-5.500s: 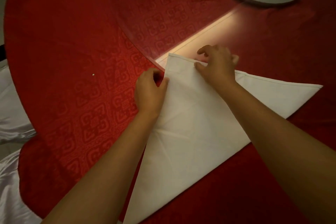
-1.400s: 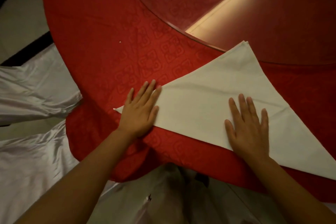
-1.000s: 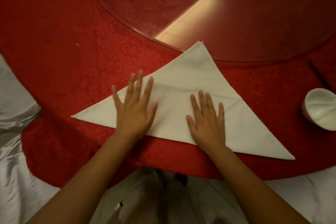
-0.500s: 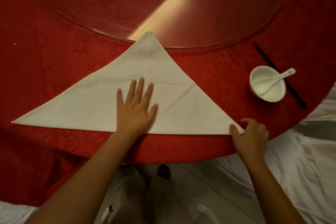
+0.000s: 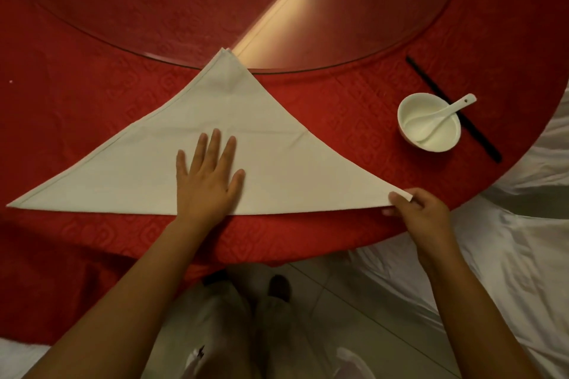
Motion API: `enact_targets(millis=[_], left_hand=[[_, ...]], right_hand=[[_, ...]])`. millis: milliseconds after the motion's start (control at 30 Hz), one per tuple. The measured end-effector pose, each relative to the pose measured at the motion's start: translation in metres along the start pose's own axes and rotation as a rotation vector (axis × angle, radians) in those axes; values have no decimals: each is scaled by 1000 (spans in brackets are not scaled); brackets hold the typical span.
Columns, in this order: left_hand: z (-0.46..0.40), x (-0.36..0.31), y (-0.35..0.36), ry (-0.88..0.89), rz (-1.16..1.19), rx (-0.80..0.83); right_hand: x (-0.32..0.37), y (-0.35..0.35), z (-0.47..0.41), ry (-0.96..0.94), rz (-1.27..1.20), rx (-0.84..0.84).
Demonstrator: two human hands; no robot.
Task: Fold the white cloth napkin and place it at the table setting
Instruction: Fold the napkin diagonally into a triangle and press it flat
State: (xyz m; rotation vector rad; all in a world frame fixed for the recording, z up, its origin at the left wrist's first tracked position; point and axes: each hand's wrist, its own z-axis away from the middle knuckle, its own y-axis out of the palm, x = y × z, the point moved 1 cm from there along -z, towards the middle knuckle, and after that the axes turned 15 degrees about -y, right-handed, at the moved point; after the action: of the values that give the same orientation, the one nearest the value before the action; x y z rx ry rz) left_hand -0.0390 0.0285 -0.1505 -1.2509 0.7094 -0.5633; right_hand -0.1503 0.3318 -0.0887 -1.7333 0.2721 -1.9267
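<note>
The white cloth napkin lies flat on the red tablecloth as a wide triangle. Its long edge runs along the near side and its peak points away from me, touching the rim of the glass turntable. My left hand rests flat, fingers spread, on the middle of the napkin near its long edge. My right hand pinches the napkin's right corner between thumb and fingers at the table's edge.
A white bowl with a white spoon in it stands to the right of the napkin, and black chopsticks lie beside it. The glass turntable covers the far table. White satin chair covers stand to the right.
The napkin was turned so its long edge faces me. My right hand slid from the napkin's middle to its right corner and took hold of it. My left hand stays flat.
</note>
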Motion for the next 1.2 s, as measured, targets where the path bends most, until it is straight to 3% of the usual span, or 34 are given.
enact_targets(millis=[367,633,967,1200], left_hand=[[56,-4,13,16,-4,43],[71,-9,11,-21,-28,58],[72,-6,6,-9,209,92],[73,-6,4,-3,226,72]], right_hand=[[-8,-33,43,48,-122,-97],[45,-32,15,-212,-157,199],[127,76,-82,-557,28,349],[139,172,-134,-479,28,477]])
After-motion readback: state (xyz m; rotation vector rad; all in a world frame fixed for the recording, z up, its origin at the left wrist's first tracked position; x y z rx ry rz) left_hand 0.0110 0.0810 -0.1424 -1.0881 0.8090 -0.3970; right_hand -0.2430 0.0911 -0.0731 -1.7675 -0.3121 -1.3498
